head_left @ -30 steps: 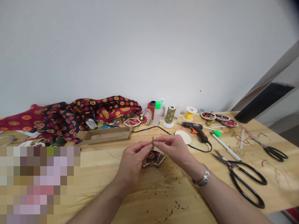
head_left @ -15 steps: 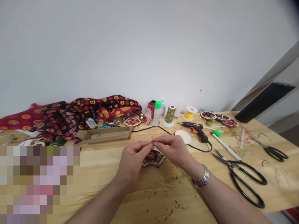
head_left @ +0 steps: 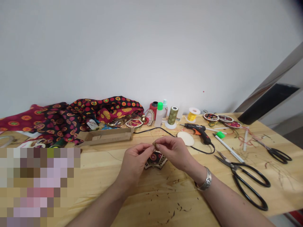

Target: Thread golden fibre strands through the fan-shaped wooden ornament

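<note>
Near the middle of the table, my left hand [head_left: 136, 160] and my right hand [head_left: 174, 153] meet fingertip to fingertip. Both pinch a thin olive-brown thread [head_left: 154, 144], which is mostly covered by the fingers. Just below it sits a small fan-shaped ornament [head_left: 155, 160] with a pale cut-out frame and dark patterned fabric with a red round motif. Its upper part is hidden behind my fingers, and I cannot tell whether it hangs or rests on the table. A wide silver bracelet circles my right wrist.
Large black-handled scissors [head_left: 241, 176] and a glue gun [head_left: 199, 130] lie to the right. Behind my hands stand an olive thread spool [head_left: 173, 116], bottles and an open cardboard box [head_left: 111, 137]. Patterned fabric [head_left: 78, 116] is heaped at back left. Dark scraps litter the front.
My fingertips have shifted slightly on the thread, and less of it shows above them. Both hands stay in nearly the same place.
</note>
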`<state>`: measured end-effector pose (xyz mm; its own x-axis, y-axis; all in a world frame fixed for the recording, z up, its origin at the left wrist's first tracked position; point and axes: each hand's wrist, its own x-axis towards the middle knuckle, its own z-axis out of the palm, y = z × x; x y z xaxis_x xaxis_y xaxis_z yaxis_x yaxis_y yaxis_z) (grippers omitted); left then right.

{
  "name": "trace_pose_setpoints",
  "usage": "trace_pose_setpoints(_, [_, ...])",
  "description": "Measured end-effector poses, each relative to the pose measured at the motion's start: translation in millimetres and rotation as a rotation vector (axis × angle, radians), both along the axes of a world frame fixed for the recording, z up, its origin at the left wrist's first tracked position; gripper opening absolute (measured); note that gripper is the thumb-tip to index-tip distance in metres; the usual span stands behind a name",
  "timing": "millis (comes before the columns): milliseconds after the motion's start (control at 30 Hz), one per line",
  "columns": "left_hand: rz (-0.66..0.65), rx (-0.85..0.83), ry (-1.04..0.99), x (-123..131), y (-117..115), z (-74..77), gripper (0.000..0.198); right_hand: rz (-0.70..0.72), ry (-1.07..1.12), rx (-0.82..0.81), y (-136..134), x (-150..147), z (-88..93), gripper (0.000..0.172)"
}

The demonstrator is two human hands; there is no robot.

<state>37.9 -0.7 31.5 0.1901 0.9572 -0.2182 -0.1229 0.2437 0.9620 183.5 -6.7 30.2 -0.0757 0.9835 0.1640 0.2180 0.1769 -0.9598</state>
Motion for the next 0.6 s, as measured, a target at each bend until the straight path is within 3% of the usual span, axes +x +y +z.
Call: trace_pose_setpoints(600, [-0.026,-0.166,-0.178,1.1,0.5,6.0,0.014,0.055,0.334,-0.292,0.4,-1.4,15.4,0.022])
